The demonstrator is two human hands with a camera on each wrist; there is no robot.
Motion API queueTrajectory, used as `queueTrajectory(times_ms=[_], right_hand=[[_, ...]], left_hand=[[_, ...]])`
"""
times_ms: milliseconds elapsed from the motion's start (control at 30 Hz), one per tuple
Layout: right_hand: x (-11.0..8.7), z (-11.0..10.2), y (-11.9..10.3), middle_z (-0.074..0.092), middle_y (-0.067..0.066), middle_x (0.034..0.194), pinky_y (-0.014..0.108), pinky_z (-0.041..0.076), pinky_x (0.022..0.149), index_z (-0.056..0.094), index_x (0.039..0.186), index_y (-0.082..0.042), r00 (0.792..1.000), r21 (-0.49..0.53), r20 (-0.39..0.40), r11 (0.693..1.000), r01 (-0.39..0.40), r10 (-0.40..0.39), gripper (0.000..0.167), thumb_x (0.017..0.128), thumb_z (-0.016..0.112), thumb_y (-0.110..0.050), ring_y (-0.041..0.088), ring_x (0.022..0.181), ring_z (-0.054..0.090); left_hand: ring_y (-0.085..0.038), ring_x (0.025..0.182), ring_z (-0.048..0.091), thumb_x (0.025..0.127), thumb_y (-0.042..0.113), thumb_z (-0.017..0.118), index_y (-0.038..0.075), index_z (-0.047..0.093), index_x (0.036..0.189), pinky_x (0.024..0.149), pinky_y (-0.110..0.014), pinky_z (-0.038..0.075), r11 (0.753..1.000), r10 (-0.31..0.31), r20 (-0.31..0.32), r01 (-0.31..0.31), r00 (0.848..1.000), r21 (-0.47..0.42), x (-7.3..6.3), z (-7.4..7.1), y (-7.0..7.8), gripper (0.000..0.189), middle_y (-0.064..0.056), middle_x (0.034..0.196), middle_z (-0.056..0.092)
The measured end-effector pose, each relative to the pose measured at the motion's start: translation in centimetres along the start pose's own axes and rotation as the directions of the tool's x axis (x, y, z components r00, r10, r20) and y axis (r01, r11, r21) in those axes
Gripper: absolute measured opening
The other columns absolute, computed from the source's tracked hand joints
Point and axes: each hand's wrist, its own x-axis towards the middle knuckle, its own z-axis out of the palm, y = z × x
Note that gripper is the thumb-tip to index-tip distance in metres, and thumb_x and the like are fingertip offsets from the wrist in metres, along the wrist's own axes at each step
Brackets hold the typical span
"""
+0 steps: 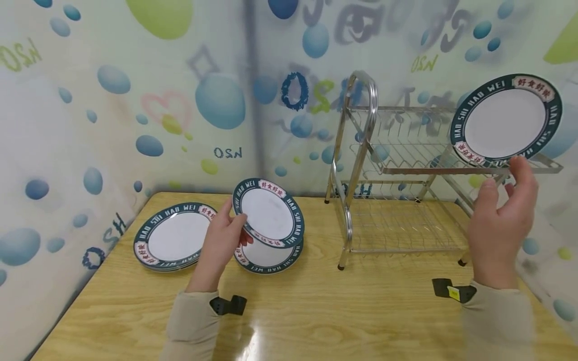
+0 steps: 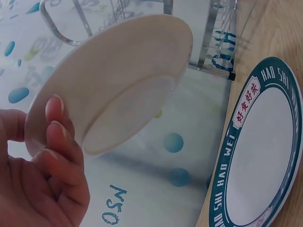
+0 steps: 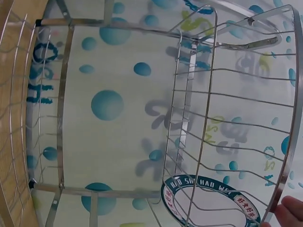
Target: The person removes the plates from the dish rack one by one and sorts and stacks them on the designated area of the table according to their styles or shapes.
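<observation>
My left hand (image 1: pixel 221 245) holds a white plate (image 1: pixel 267 213) with a dark green lettered rim, tilted, thumb over its left edge and fingers beneath. Its plain underside shows in the left wrist view. Below it, partly covered, another such plate (image 1: pixel 268 259) lies on the table. A matching plate (image 1: pixel 506 125) stands tilted at the right end of the upper tier of a metal dish rack (image 1: pixel 370 130). Just below that plate is my right hand (image 1: pixel 503 225), fingers loosely bent by the front rail. Whether a fingertip touches the plate or the rail, I cannot tell.
A low stack of matching plates (image 1: pixel 178 235) lies at the left of the wooden table (image 1: pixel 343 311). The rack's lower wire tier (image 1: pixel 402 225) sits just above the tabletop. A wall covering with blue drops (image 1: pixel 221 100) rises close behind.
</observation>
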Motion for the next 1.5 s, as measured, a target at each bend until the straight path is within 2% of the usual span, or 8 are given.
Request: queueTrajectory(times_ms=[267,433,633,733,900,1133,1267,1500], right_hand=[[2.5,-0.6,1.7,0.034,-0.012,0.133,0.023,0.018,0.101,0.019,0.14,-0.024,1.0,-0.157,0.01,0.987,-0.021,0.023,0.053,0.09,0.036,-0.025,0.002,0.122,0.029],[3.9,-1.0,2.2,0.033,-0.008,0.134,0.029,0.025,0.099,0.017,0.14,-0.026,0.999,-0.262,0.014,0.965,-0.03,0.035,0.053,0.09,0.034,-0.025,0.008,0.12,0.034],[5.5,-1.1,2.4,0.03,-0.004,0.137,0.032,0.033,0.094,0.011,0.141,-0.027,0.997,-0.374,0.017,0.926,-0.059,0.07,0.055,0.09,0.031,-0.026,0.018,0.115,0.043],[6.3,-1.1,2.5,0.031,0.001,0.137,0.037,0.034,0.094,0.015,0.142,-0.024,0.997,-0.424,0.041,0.905,-0.046,0.07,0.054,0.09,0.031,-0.025,0.026,0.11,0.046],[7.9,-1.6,3.1,0.03,0.008,0.138,0.042,0.038,0.084,0.015,0.143,-0.017,0.983,-0.509,0.114,0.858,-0.069,0.146,0.056,0.089,0.032,-0.023,0.032,0.104,0.046],[9.7,-2.2,4.1,0.023,0.012,0.142,0.046,0.037,0.078,0.003,0.144,-0.015,0.954,-0.541,0.153,0.829,-0.138,0.259,0.062,0.089,0.031,-0.026,0.034,0.115,0.033],[10.3,-2.4,4.3,0.029,0.017,0.137,0.039,0.034,0.061,0.003,0.144,-0.014,0.947,-0.565,0.171,0.814,-0.133,0.273,0.062,0.09,0.03,-0.026,0.038,0.104,0.038],[11.1,-2.3,4.7,0.036,0.026,0.126,0.041,0.035,0.059,0.008,0.143,-0.008,0.938,-0.558,0.198,0.819,-0.132,0.286,0.055,0.093,0.026,-0.022,0.04,0.092,0.041]], left_hand=[[-0.026,0.057,0.055,0.093,0.029,0.041,0.032,0.022,0.14,0.058,-0.038,0.047,1.0,-0.024,0.009,0.024,1.0,0.01,0.1,0.0,-0.5,0.051,-0.012,0.068,0.059],[-0.025,0.057,0.055,0.093,0.03,0.041,0.031,0.02,0.141,0.06,-0.039,0.047,0.999,-0.033,0.013,0.032,0.999,0.029,0.1,0.0,-0.8,0.053,-0.011,0.067,0.059],[-0.025,0.056,0.055,0.093,0.029,0.041,0.029,0.02,0.141,0.056,-0.037,0.045,0.998,-0.021,0.02,0.02,1.0,0.055,0.1,-0.1,-1.1,0.052,-0.011,0.065,0.059],[-0.027,0.057,0.056,0.093,0.029,0.04,0.028,0.02,0.142,0.054,-0.034,0.043,0.997,-0.019,0.019,0.017,1.0,0.077,0.2,-0.1,-1.2,0.053,-0.01,0.064,0.059],[-0.026,0.057,0.056,0.093,0.03,0.039,0.028,0.018,0.142,0.054,-0.033,0.042,0.995,-0.029,0.019,0.027,0.999,0.095,0.3,-0.1,-1.5,0.054,-0.009,0.064,0.06],[-0.024,0.056,0.055,0.093,0.03,0.04,0.028,0.016,0.143,0.053,-0.032,0.041,0.992,-0.059,0.044,0.054,0.997,0.111,0.6,0.2,-2.0,0.055,-0.009,0.064,0.059],[-0.024,0.056,0.056,0.093,0.032,0.04,0.027,0.015,0.143,0.054,-0.032,0.041,0.99,-0.079,0.054,0.072,0.995,0.124,0.7,0.4,-2.3,0.056,-0.009,0.064,0.059],[-0.024,0.057,0.056,0.093,0.031,0.039,0.023,0.014,0.144,0.055,-0.032,0.04,0.985,-0.095,0.066,0.084,0.993,0.151,0.9,0.8,-2.6,0.057,-0.007,0.062,0.059]])
